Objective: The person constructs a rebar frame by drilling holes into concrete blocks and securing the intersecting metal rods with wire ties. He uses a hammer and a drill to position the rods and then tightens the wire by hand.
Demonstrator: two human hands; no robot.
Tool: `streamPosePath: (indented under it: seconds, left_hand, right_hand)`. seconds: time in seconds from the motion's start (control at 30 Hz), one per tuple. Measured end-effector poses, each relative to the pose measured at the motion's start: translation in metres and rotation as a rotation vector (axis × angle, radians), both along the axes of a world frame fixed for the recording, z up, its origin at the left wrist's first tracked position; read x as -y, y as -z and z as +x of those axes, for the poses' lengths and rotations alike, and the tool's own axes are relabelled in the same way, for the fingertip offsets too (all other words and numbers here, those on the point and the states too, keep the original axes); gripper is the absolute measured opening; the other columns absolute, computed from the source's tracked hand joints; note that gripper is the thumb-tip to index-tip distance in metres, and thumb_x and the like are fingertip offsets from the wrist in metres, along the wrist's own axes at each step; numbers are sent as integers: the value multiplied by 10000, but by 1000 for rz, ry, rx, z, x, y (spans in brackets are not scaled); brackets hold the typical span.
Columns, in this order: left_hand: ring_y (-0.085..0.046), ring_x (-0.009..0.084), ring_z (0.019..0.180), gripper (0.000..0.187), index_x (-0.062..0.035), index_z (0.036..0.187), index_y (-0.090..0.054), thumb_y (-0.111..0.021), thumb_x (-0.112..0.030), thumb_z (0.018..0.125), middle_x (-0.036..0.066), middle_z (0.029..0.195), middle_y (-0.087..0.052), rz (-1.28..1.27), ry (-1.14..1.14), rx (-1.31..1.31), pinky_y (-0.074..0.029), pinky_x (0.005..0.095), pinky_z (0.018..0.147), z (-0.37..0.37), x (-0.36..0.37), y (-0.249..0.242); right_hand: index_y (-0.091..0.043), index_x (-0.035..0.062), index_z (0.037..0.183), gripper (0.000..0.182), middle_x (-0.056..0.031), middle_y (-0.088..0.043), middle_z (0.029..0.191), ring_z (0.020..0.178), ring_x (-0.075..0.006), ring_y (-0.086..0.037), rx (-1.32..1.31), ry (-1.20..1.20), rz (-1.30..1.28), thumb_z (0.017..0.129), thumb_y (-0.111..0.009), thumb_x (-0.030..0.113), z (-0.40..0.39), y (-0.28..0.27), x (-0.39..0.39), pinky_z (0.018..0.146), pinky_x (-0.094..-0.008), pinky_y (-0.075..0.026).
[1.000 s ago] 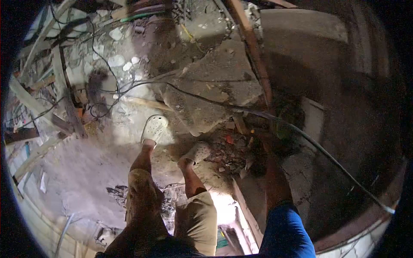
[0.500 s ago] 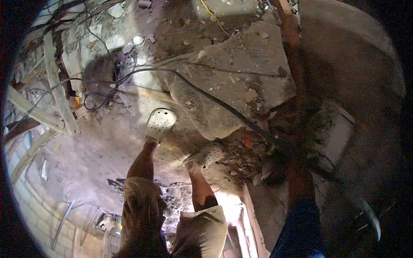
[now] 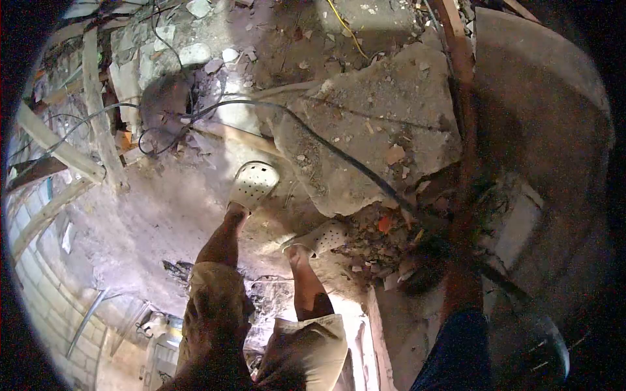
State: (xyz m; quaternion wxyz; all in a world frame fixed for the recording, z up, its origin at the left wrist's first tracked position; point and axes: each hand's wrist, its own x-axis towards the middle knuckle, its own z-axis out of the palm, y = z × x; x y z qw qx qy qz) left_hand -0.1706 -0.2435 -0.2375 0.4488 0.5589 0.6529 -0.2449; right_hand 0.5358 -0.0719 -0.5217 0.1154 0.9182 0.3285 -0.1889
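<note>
Right of center, the person's shadowed right hand (image 3: 460, 236) overlaps the line of a black cable (image 3: 326, 142), fingers too dark to tell whether apart or clamped, while the cable, stretching upper left past a broken slab (image 3: 391, 85), looks heavy but bendable, probably best held mid-length.

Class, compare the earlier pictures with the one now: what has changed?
The black cable has shifted towards the wearer, crossing the near edge of the flat slab further left; its right-hand stretch runs down more steeply. The camera shifted too. The right hand is too dark to show anything taken or let go. The pale clogs and slab stayed put.
</note>
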Motion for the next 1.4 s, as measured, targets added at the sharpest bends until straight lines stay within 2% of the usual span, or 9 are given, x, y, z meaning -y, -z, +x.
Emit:
streamPosePath:
  seconds: [0.4,0.6,0.63,0.77,0.83,0.9,1.07,1.2,1.4]
  left_hand:
    - [-382,455,1372,759,4,1517,-312,-562,-375,908,349,1508,-333,63,-3,-15,-350,614,1070,-5,-4,-4]
    - [-389,453,1368,734,-4,1519,-315,-548,-355,917,349,1504,-343,67,53,-31,-353,623,1065,5,-37,7]
    - [-390,453,1368,730,-5,1519,-316,-545,-351,919,349,1503,-344,83,97,-40,-353,624,1064,15,-46,7]
    - [-374,459,1380,733,-21,1534,-294,-557,-314,916,347,1499,-355,542,526,22,-328,619,1092,67,-91,-2]
    - [-319,473,1412,812,-31,1554,-238,-621,-315,898,331,1516,-332,308,608,301,-252,614,1143,120,-119,-56]
    - [-273,489,1420,831,-55,1547,-255,-682,-206,850,302,1555,-237,445,677,533,-243,618,1146,174,-138,-116]
    - [-203,402,1474,877,-97,1485,-395,-818,-302,744,180,1566,-291,454,1034,849,-196,635,1157,247,-130,-188]
    - [-624,370,1119,415,-74,1174,-656,-679,-317,838,193,1109,-686,-43,1108,775,-478,476,933,239,-129,-159]
    - [-690,332,911,373,-46,1054,-698,-695,-371,872,187,951,-713,-293,1023,941,-510,446,758,175,-165,-261]
  right_hand:
    - [-647,-7,986,275,-149,-688,875,718,-217,-612,-87,-102,-149,968,-622,267,-66,-132,89,613,-388,-472]
    - [-641,-7,988,274,-158,-688,875,711,-217,-610,-484,106,-165,971,-620,266,-263,-349,190,600,-390,-469]
    - [-615,-34,846,310,-238,-617,738,665,-272,-592,-510,84,115,973,-609,249,-295,-396,186,602,-421,-448]
    - [-669,-28,904,368,-267,-664,880,835,-460,-636,-319,69,19,924,-648,339,-296,-499,298,749,-497,-517]
    - [-693,-2,891,404,-246,-678,870,824,-447,-648,-241,79,-20,910,-659,400,-291,-563,323,752,-493,-531]
    - [-708,45,863,440,-211,-691,827,790,-427,-662,-189,101,-174,892,-665,482,-281,-624,338,717,-493,-534]
    - [-705,115,821,458,-170,-687,763,728,-390,-666,-29,6,-259,881,-635,563,-279,-779,327,643,-499,-523]
    - [-742,143,845,418,-136,-679,721,672,-387,-652,-4,-48,-236,844,-680,557,-292,-843,333,603,-480,-516]
    - [-761,123,861,512,-143,-705,819,795,-367,-674,-153,109,-59,717,-750,614,-287,-849,368,704,-450,-523]
